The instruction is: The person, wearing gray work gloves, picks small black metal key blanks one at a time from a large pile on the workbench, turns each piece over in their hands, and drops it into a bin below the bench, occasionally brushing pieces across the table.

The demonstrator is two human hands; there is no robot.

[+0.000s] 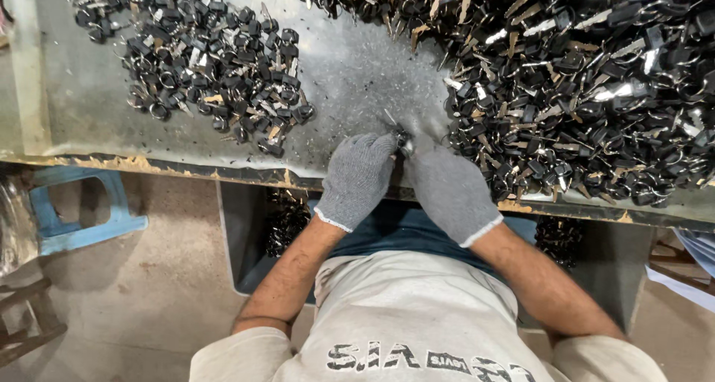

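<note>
Head view: my left hand (357, 177) and right hand (447, 188), both gloved, pinch one small black key (403, 138) together at the table (89, 106) edge. Small key pile (216, 69) lies at ten o'clock, large key heap (581, 77) at two.

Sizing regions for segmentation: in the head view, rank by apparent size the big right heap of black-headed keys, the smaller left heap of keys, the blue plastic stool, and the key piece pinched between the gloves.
1. Right heap of black-headed keys
2. Left heap of keys
3. Blue plastic stool, partly cut off and farther from the camera, so unsure
4. Key piece between left hand and right hand
</note>
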